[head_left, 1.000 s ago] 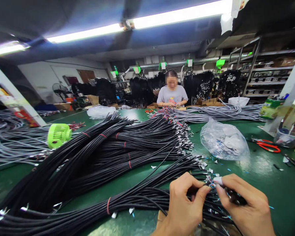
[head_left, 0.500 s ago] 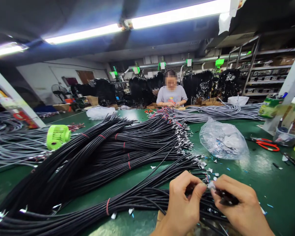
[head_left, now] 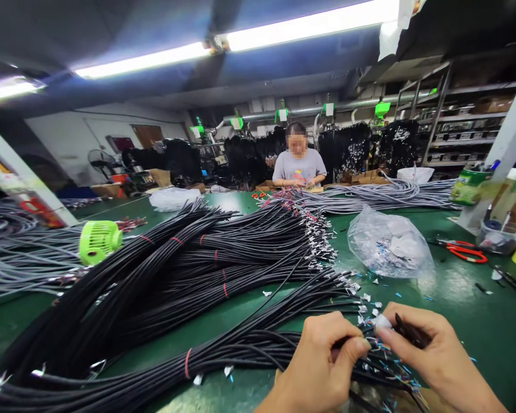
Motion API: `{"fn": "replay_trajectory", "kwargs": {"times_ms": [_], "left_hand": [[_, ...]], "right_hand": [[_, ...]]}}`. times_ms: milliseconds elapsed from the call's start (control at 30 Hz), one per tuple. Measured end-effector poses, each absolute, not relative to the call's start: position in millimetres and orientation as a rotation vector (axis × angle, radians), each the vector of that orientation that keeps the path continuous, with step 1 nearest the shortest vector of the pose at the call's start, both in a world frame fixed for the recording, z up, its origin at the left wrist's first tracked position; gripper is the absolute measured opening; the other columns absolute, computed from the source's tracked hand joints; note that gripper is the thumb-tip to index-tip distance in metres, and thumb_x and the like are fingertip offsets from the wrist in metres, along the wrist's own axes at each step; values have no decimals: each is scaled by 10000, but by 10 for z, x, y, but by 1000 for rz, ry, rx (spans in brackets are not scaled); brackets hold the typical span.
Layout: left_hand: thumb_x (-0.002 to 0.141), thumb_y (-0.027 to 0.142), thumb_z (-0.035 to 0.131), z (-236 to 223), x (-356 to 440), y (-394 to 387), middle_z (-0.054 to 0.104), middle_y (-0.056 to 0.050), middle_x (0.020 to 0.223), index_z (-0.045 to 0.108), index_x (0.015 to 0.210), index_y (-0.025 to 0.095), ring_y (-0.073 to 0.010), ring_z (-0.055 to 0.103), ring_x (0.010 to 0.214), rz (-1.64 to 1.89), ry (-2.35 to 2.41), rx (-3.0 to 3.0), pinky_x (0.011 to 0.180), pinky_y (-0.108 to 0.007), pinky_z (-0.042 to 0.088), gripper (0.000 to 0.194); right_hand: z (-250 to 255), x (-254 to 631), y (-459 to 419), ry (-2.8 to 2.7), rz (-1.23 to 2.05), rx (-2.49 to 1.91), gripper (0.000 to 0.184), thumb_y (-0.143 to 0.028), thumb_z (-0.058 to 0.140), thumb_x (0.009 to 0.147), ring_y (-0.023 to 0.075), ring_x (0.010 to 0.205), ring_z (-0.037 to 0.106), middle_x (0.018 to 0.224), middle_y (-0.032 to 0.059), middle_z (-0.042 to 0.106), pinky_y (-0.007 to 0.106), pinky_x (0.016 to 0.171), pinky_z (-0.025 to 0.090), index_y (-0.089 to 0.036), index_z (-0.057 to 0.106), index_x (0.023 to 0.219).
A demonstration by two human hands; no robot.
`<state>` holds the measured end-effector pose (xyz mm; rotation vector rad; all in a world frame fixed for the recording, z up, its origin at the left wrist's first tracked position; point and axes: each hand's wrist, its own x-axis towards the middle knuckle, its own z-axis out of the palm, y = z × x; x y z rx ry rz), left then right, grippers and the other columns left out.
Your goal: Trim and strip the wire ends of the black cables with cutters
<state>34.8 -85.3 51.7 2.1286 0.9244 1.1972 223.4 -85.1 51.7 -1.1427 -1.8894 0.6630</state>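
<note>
My left hand (head_left: 331, 358) is closed in a pinch, thumb against forefinger, on the stripped end of a black cable that its fingers mostly hide. Close on its right, my right hand (head_left: 441, 350) pinches a small white scrap (head_left: 382, 322) between thumb and forefinger. A dark tool (head_left: 410, 331) lies in the same hand; its kind is not clear. Beneath both hands run black cables (head_left: 249, 350) in a bundle tied with a red band (head_left: 188, 362), their ends showing thin coloured wires.
Larger black cable bundles (head_left: 167, 287) cover the green table's middle. Beyond my hands lies a clear plastic bag (head_left: 391, 244) of scraps, with red-handled scissors (head_left: 466, 251) to its right. A green fan (head_left: 100, 242) stands left. Across the table sits a person (head_left: 300, 166) beside grey cables.
My right hand has moved slightly right and away from my left, taking the white scrap with it. A gap now shows between the fingertips. My left hand has lowered a little.
</note>
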Motion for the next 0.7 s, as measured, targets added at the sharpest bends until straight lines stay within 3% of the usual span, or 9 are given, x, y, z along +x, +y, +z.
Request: {"fn": "replay_trajectory", "kwargs": {"times_ms": [133,267,400,700], "left_hand": [[803,210,597,484,381,-845,567,-11,593,661,769,122,-106,466,530,1177,930,2006,514,-209,351,114],[704,193,709,471,409,-868,636,-35,718,616,1041,124,-119,520,555,1166,902,1876,501,-198,409,356],[802,142,594,467,420,-892,691,-87,750,697,920,116,-156,595,635,1283,904,1971,597,-235,456,159],[852,127,537,412,429,-850,675,-84,680,738,942,122,-156,575,610,1480,816,1962,573,-244,426,221]], "right_hand": [[545,2216,-884,-1882,554,-1147,273,-310,526,860,120,532,469,586,-15,502,215,480,385,-187,566,620],[564,2159,-934,-1914,396,-1079,229,-233,531,859,116,521,521,583,-12,550,210,494,417,-188,570,638],[539,2110,-961,-1871,273,-1018,172,-188,551,844,116,516,544,599,-5,580,213,488,432,-191,573,673],[436,2141,-885,-1838,523,-1088,219,-270,535,857,135,557,546,625,6,566,215,497,457,-178,619,678]]}}
